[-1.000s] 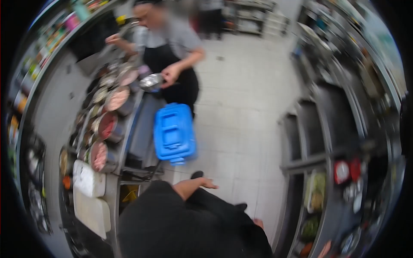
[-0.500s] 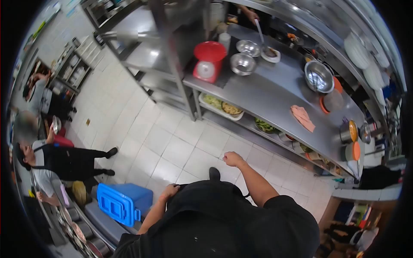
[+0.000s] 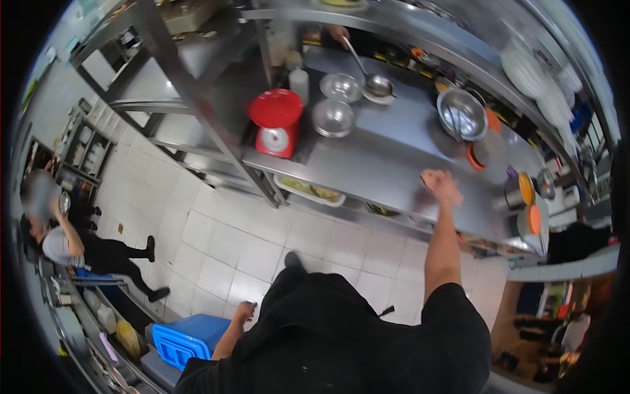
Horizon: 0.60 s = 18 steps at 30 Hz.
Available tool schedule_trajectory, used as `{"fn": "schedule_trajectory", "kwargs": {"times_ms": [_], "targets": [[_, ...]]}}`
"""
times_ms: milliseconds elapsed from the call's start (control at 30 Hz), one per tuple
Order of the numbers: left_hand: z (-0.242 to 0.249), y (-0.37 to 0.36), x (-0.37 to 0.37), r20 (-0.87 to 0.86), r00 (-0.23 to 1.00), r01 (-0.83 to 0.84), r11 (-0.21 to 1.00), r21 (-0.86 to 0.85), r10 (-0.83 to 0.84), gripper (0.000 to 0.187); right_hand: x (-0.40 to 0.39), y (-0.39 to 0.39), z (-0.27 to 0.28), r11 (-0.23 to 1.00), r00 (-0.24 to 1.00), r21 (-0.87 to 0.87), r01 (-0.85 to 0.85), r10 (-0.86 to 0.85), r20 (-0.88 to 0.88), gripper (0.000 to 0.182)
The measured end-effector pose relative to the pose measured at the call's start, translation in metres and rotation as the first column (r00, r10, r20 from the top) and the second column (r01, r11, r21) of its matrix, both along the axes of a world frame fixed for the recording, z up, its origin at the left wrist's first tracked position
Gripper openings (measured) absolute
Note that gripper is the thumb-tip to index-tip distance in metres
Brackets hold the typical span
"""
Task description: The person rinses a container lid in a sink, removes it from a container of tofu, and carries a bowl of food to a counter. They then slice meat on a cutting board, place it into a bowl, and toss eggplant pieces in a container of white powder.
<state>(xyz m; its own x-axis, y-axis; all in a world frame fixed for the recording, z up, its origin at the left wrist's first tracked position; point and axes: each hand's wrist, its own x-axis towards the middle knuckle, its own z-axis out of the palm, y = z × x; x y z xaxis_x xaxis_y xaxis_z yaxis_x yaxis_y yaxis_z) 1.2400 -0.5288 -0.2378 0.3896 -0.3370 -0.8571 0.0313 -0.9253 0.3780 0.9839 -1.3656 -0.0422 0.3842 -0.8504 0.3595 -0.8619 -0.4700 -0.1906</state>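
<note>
At the far left a co-worker in a grey shirt and black apron (image 3: 62,246) stands at a crowded counter (image 3: 72,322), one arm raised. Lower down, a blue crate (image 3: 187,338) sits on the white tiled floor (image 3: 230,243). Just to its right the person's left hand (image 3: 245,311) hangs low beside the dark apron, fingers loosely curled, holding nothing that can be seen and close to the crate without clearly touching it.

Further right runs a long steel table (image 3: 367,164). On its left end stands a red kitchen scale (image 3: 277,123), and next to the scale an empty steel bowl (image 3: 333,117), with a second small bowl (image 3: 340,87) behind it. Beyond those, another person's hand (image 3: 338,33) reaches in from the top with a ladle (image 3: 369,73). A tray of food (image 3: 310,190) sits on the shelf under the table.

The right hand (image 3: 441,185) is stretched out over the table near its front edge, fingers spread wide open. It rests on or just above something pinkish, mostly hidden; whether it grips this cannot be told. Right of it are a large steel bowl (image 3: 462,113), orange lids (image 3: 526,187) and stacked white plates (image 3: 528,69)
</note>
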Motion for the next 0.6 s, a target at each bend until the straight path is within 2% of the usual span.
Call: {"fn": "schedule_trajectory", "kwargs": {"times_ms": [33,67,100,133,167,200,233,267,333,367,400,433,467,500,533,600], "targets": [[-0.020,0.005,0.003,-0.016,0.977,0.210,0.977,-0.036,-0.211,0.042,-0.018,-0.027,-0.020,0.994,0.970,0.002,-0.111,0.109,-0.218,0.031],[-0.016,-0.003,0.005,-0.037,0.985,0.172,0.985,0.032,-0.171,0.045,-0.011,-0.030,-0.008,0.855,0.848,-0.060,-0.515,0.499,-0.180,0.025],[-0.009,-0.014,0.006,-0.055,0.990,0.134,0.986,0.100,-0.129,0.049,-0.011,-0.051,-0.049,0.849,0.877,-0.224,-0.479,0.453,-0.160,0.020],[0.006,-0.032,0.006,-0.049,0.997,-0.046,0.976,0.214,0.057,0.053,-0.001,-0.059,-0.054,0.814,0.827,-0.169,-0.556,0.521,-0.211,0.014],[0.004,-0.045,0.020,-0.043,0.999,-0.010,0.974,0.226,0.020,0.057,0.020,-0.045,-0.037,0.920,0.863,0.027,-0.391,0.377,-0.337,0.013],[-0.002,-0.056,0.034,-0.052,0.998,0.045,0.970,0.238,-0.033,0.061,0.039,-0.061,-0.064,0.946,0.842,0.042,-0.322,0.307,-0.443,0.022],[-0.001,-0.070,0.047,-0.040,0.999,0.021,0.970,0.243,-0.011,0.061,0.072,-0.042,-0.048,0.946,0.934,0.114,-0.303,0.319,-0.161,0.029],[0.000,-0.088,0.065,-0.033,0.999,0.011,0.969,0.246,-0.003,0.061,0.099,-0.006,-0.026,0.934,0.954,0.203,-0.293,0.272,0.126,0.036],[0.004,-0.125,0.107,0.107,0.969,0.204,0.966,0.161,-0.223,0.064,0.153,0.022,-0.037,0.934,0.944,0.136,-0.330,0.326,0.049,0.043],[-0.005,-0.142,0.129,0.208,0.928,0.294,0.950,0.101,-0.309,0.065,0.178,0.045,-0.036,0.857,0.884,0.217,-0.467,0.452,0.121,0.041],[-0.015,-0.159,0.148,0.334,0.890,0.310,0.949,0.060,-0.312,0.065,0.194,0.074,-0.030,0.749,0.803,0.291,-0.595,0.560,0.202,0.040],[-0.015,-0.181,0.172,0.388,0.873,0.308,0.951,0.027,-0.294,0.065,0.205,0.104,-0.020,0.621,0.725,0.378,-0.686,0.629,0.281,0.038],[-0.012,-0.206,0.196,0.415,0.869,0.295,0.955,0.003,-0.270,0.066,0.208,0.125,-0.007,0.477,0.642,0.450,-0.755,0.679,0.356,0.037],[0.007,-0.231,0.210,0.491,0.862,0.185,0.980,-0.077,-0.125,0.063,0.201,0.138,-0.001,0.450,0.608,0.440,-0.777,0.719,0.337,0.034],[0.008,-0.255,0.230,0.543,0.836,0.165,0.980,-0.108,-0.081,0.053,0.189,0.140,0.001,0.432,0.580,0.429,-0.793,0.750,0.318,0.031],[0.091,-0.300,0.231,0.540,0.801,-0.074,0.937,-0.341,0.259,0.052,0.163,0.112,0.012,0.374,0.551,0.461,-0.804,0.760,0.345,0.025]]}}
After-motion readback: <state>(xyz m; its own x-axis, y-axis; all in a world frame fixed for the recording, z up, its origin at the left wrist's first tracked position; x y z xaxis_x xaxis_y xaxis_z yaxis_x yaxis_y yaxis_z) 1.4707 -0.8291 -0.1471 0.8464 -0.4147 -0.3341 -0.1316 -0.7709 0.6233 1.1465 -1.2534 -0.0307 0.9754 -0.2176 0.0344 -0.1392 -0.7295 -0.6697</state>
